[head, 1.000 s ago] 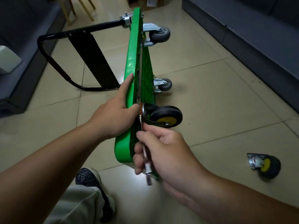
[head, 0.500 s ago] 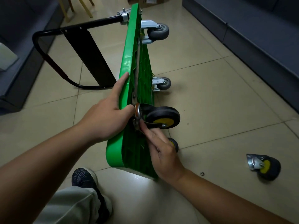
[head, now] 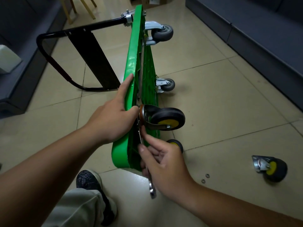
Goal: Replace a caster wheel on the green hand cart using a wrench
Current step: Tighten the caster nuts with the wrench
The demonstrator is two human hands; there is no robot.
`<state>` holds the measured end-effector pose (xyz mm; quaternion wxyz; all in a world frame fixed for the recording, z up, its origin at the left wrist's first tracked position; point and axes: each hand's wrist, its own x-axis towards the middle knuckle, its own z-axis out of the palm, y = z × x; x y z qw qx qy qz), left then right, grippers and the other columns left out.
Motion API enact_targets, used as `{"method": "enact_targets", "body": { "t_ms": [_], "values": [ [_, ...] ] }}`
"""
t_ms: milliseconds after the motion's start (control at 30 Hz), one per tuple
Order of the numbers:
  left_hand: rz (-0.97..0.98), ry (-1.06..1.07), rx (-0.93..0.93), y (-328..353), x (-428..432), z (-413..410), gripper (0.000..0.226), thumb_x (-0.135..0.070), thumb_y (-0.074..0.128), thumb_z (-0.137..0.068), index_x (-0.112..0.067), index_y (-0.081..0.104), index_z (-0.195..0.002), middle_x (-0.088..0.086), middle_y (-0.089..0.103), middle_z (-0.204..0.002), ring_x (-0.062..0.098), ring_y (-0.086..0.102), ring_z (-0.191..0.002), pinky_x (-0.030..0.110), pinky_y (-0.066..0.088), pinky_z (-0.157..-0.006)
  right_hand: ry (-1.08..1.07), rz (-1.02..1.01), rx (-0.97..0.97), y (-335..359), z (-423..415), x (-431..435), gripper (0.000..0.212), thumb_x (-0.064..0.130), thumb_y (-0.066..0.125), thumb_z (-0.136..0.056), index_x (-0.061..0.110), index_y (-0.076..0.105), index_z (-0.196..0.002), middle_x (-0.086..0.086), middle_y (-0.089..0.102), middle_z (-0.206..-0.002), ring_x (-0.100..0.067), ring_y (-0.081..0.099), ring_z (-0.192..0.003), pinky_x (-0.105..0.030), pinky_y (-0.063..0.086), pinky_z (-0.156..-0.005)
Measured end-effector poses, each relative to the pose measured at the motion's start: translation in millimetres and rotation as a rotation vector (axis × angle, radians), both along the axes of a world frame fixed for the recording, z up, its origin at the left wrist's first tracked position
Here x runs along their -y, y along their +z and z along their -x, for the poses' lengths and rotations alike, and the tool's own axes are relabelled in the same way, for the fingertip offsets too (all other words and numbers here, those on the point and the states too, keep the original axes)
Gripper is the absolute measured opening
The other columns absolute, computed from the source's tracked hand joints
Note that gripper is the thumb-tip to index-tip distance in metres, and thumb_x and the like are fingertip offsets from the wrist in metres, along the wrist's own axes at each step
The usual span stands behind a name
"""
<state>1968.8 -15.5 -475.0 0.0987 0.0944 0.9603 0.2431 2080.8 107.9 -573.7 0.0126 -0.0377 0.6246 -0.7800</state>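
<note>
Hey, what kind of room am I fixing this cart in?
Probably an indoor lounge or office waiting area, not a workshop: dark grey sofas line both sides, the floor is glossy beige tile, and wooden chair legs stand at the far end.

Dark sofas (head: 255, 35) flank the tiled floor (head: 213, 99); perhaps wooden chair legs (head: 89, 7) beyond.

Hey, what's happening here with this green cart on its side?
A person is fitting a caster onto the green hand cart, which stands tipped on its edge on the tile floor. The left hand steadies the cart's edge, while the right hand works a wrench at the mount of the black and yellow caster wheel. Another loose caster and two small washers lie on the floor to the right.
</note>
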Motion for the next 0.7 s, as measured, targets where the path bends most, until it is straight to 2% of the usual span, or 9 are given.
{"method": "enact_targets", "body": {
  "t_ms": [67,167,233,300,367,433,533,600,700],
  "values": [
    [-0.014,0.004,0.005,0.5,-0.2,0.0,0.080,-0.037,0.051,-0.101,-0.069,-0.005,-0.150,0.008,0.065,-0.118,0.027,0.068,-0.082,0.048,0.058,-0.079,-0.014,0.088,0.111,11.1,-0.8,7.1,0.048,0.019,0.060,-0.100,0.027,0.052,-0.146,0.004,0.062,-0.058,-0.007,0.055,-0.049,-0.023,0.049,-0.051],
    [-0.030,0.004,0.021,1.2,-1.5,0.6,0.080,-0.039,0.051,-0.101,-0.070,-0.005,-0.149,0.007,0.066,-0.115,0.026,0.069,-0.081,0.048,0.058,-0.078,-0.007,0.147,0.174,16.3,-1.8,5.0,0.048,0.018,0.061,-0.099,0.024,0.052,-0.146,0.000,0.062,-0.055,-0.012,0.057,-0.045,-0.023,0.049,-0.048],
    [-0.044,0.002,0.025,1.6,-2.2,0.4,0.079,-0.040,0.051,-0.100,-0.070,-0.004,-0.149,0.007,0.067,-0.114,0.026,0.070,-0.081,0.048,0.059,-0.079,0.000,0.081,0.117,11.0,-9.4,-2.8,0.047,0.024,0.061,-0.098,0.035,0.055,-0.143,0.001,0.063,-0.057,-0.010,0.057,-0.047,-0.020,0.048,-0.049],
    [-0.064,-0.007,0.027,1.9,-2.2,-0.1,0.079,-0.041,0.052,-0.099,-0.070,-0.003,-0.149,0.009,0.067,-0.117,0.027,0.071,-0.083,0.050,0.059,-0.081,0.000,-0.042,0.016,-3.1,-18.8,-12.0,0.049,0.032,0.060,-0.097,0.047,0.049,-0.142,0.004,0.062,-0.061,-0.006,0.057,-0.054,-0.020,0.048,-0.054],
    [-0.073,-0.007,0.037,2.3,-1.9,-0.8,0.080,-0.042,0.052,-0.098,-0.069,-0.003,-0.150,0.009,0.067,-0.118,0.027,0.072,-0.083,0.050,0.059,-0.082,-0.050,-0.188,-0.124,-20.1,-19.8,-19.7,0.051,0.035,0.057,-0.098,0.051,0.044,-0.145,0.012,0.059,-0.070,0.000,0.057,-0.066,-0.023,0.050,-0.063],
    [-0.074,-0.003,0.043,2.4,-1.5,-1.3,0.081,-0.049,0.050,-0.092,-0.070,-0.003,-0.149,0.008,0.067,-0.118,0.027,0.072,-0.084,0.049,0.059,-0.082,-0.147,-0.331,-0.278,-32.1,-7.1,-24.6,0.048,0.027,0.053,-0.103,0.035,0.045,-0.150,0.015,0.057,-0.080,-0.005,0.058,-0.073,-0.026,0.051,-0.069],
    [-0.077,-0.008,0.033,1.1,-0.6,-0.9,0.081,-0.041,0.053,-0.098,-0.070,-0.002,-0.149,0.008,0.065,-0.123,0.027,0.071,-0.086,0.050,0.059,-0.083,-0.217,-0.443,-0.452,-39.9,20.6,-22.8,0.044,0.013,0.051,-0.106,0.010,0.047,-0.149,0.000,0.052,-0.087,-0.015,0.053,-0.078,-0.022,0.045,-0.073],
    [-0.060,-0.010,0.020,0.3,0.6,0.0,0.081,-0.036,0.053,-0.101,-0.069,-0.002,-0.150,0.007,0.064,-0.122,0.026,0.071,-0.084,0.050,0.059,-0.080,-0.220,-0.452,-0.510,-43.9,34.6,-20.7,0.043,0.010,0.050,-0.106,0.003,0.047,-0.148,-0.003,0.052,-0.092,-0.016,0.053,-0.082,-0.021,0.045,-0.078],
    [-0.066,-0.014,0.029,-0.2,2.3,0.6,0.082,-0.034,0.053,-0.101,-0.069,-0.002,-0.150,0.007,0.064,-0.119,0.026,0.072,-0.079,0.051,0.061,-0.076,-0.210,-0.473,-0.532,-55.2,43.2,-18.9,0.043,0.004,0.048,-0.104,0.001,0.045,-0.147,-0.012,0.057,-0.097,-0.025,0.058,-0.087,-0.025,0.048,-0.084]
  ]
}}
